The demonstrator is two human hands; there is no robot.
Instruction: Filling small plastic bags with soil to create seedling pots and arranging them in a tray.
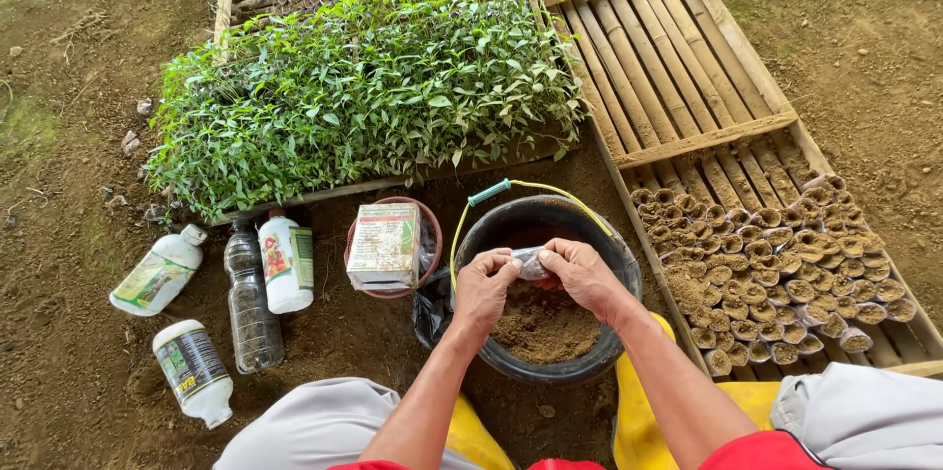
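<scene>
Hands, left hand (483, 285) and right hand (582, 274), pinch one small clear bag (530, 262) over the black bucket (511, 224); green-labelled carton (384, 244) just left.

Labelled white bottles (287, 262) left of bucket; carton (384, 245) in bowl.

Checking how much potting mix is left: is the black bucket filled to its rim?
No. The soil lies low in the black bucket, well under the rim, below both hands holding a small plastic bag.

bucket (491, 234) black, handle (488, 193) yellow-teal; boots (634, 411) yellow; seedlings (373, 77) green; bottles (285, 264) white
</scene>
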